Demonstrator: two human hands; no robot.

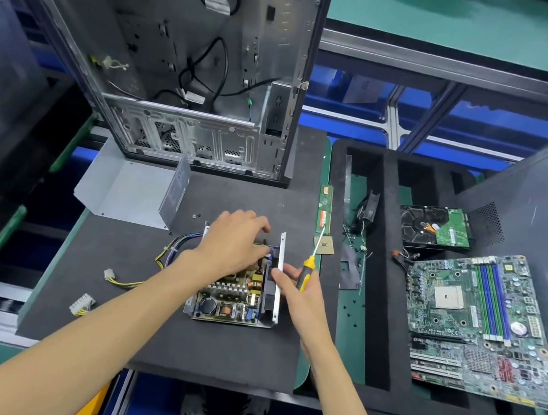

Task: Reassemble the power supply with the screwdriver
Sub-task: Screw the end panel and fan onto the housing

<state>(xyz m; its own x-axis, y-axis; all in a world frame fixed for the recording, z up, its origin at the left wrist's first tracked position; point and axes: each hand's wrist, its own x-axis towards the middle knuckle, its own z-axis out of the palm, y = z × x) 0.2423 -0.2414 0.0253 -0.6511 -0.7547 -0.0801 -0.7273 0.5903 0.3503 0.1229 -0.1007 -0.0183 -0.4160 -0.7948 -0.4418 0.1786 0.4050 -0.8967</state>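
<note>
Power supply (236,292) sits open near the middle of the dark foam worktop (115,308), board and coils facing up, its metal side wall on the right. Cover not yet on: a bent grey metal sheet (130,189), likely that cover, lies just behind and to the left, in easy reach.

Left hand (232,242) rests over the far end of the open unit, fingers curled down into it near some blue wires. It seems to be steadying or seating a part inside, possibly the black fan next to the wall; exactly what the fingertips pinch is hidden.

Right hand (304,288) holds the screwdriver (310,263) by its yellow-and-black handle, tucked against the palm with the shaft pointing up and away. That frees the forefinger, which lies straight against the outer wall. Judged: the tool is parked, and the hand braces the case while the part is lined up.

Two small screws (196,215) lie loose on the foam behind the unit, probably kept for fastening.

Cable bundle (170,250) trails off left, clear of the work.

Writing: stickers on the memory stick (324,210) and inside the computer case (180,58) are too small to read. No brand legible.
</note>
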